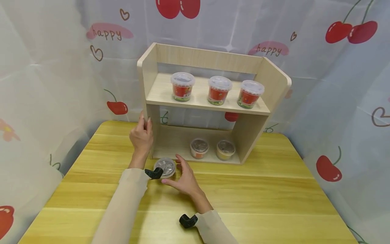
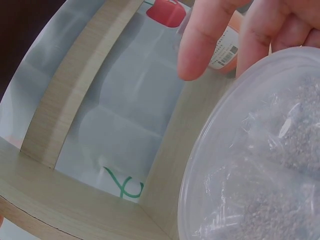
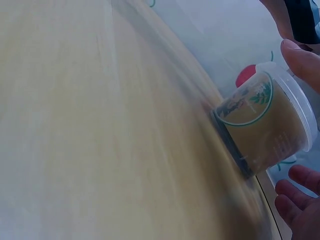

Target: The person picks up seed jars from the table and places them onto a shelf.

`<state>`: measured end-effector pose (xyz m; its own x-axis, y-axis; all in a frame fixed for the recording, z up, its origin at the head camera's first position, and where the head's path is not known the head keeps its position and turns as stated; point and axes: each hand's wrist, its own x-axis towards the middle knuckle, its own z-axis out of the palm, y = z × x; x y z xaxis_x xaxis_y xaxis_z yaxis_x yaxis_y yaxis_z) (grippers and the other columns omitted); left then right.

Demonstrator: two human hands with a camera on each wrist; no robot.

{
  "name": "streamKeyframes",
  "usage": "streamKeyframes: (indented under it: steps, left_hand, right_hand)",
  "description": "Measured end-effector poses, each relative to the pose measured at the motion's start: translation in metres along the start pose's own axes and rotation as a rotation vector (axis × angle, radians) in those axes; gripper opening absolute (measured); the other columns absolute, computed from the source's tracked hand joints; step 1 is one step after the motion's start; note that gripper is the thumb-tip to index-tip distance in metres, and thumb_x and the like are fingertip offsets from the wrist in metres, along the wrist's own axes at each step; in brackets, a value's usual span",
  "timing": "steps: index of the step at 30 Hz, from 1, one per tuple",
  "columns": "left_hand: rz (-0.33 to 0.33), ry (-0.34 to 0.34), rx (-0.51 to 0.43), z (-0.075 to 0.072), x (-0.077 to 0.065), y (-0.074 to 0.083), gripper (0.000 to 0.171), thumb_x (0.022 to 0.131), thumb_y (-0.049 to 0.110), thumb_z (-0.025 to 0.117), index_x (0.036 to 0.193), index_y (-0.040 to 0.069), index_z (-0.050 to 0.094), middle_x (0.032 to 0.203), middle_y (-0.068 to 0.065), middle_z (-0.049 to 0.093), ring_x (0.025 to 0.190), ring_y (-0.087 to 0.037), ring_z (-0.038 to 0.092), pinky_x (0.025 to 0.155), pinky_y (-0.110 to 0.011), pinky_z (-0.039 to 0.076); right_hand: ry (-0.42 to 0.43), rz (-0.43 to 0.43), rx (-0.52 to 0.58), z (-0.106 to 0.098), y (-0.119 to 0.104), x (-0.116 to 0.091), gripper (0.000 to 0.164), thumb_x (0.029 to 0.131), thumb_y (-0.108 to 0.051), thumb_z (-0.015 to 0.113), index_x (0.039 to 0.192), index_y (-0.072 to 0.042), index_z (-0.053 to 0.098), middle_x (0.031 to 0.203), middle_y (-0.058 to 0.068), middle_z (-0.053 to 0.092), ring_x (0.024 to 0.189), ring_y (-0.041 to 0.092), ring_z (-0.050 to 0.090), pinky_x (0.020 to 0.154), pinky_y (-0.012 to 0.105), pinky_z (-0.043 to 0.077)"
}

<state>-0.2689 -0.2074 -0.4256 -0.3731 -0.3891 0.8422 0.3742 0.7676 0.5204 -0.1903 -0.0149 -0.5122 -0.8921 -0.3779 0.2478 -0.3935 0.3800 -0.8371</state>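
Note:
A small clear-lidded cup (image 1: 164, 166) with grey-brown contents stands on the table just in front of a wooden shelf unit (image 1: 210, 58). My right hand (image 1: 172, 170) lies open beside it, thumb and forefinger flanking it. In the right wrist view the thumb (image 3: 300, 56) is at the cup's (image 3: 265, 125) lid rim and the other fingers (image 3: 295, 196) are apart from it. My left hand (image 1: 145, 122) grips the front edge of the shelf's left side panel. The left wrist view is filled by the cup's lid (image 2: 260, 165), with right-hand fingers (image 2: 200, 42) beyond.
Three red-labelled cups (image 1: 182, 86) (image 1: 219, 90) (image 1: 250, 94) stand on the upper shelf. Two lidded cups (image 1: 199, 148) (image 1: 225, 149) sit on the lower shelf. The yellow wooden table (image 1: 243, 196) is enclosed by a cherry-print curtain (image 1: 335, 101).

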Motion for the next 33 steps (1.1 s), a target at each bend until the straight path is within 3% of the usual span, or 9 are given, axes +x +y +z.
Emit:
streamKeyframes:
  steps: [11,23,33]
  left_hand:
    - [-0.026,-0.02,-0.005,-0.0015,-0.0012,-0.0003,0.032,0.097,0.018,0.059,0.124,0.001,0.063,0.057,-0.015,0.053,0.045,-0.032,0.049,0.044,-0.047,0.036]
    - [-0.011,-0.024,0.011,-0.002,0.0005,0.002,0.03,0.098,0.019,0.059,0.118,-0.002,0.063,0.053,-0.013,0.047,0.041,-0.03,0.041,0.043,-0.041,0.03]
    - [-0.02,-0.041,0.007,-0.0029,-0.0005,0.002,0.031,0.098,0.019,0.059,0.122,0.0,0.062,0.056,-0.015,0.051,0.044,-0.034,0.049,0.044,-0.043,0.034]
  right_hand:
    - [-0.013,-0.007,0.005,0.0039,-0.0001,0.0021,0.103,0.071,-0.032,0.089,0.152,-0.007,0.031,0.136,0.013,0.051,0.12,0.026,0.054,0.101,0.041,0.043]
    - [-0.034,-0.017,0.009,0.007,-0.0007,0.0035,0.103,0.072,-0.033,0.088,0.152,-0.006,0.031,0.135,0.01,0.053,0.121,0.023,0.052,0.101,0.041,0.042]
    - [-0.048,0.004,-0.021,0.0088,-0.0013,0.0048,0.104,0.071,-0.042,0.086,0.153,-0.009,0.031,0.143,0.011,0.049,0.13,0.026,0.047,0.106,0.047,0.036]
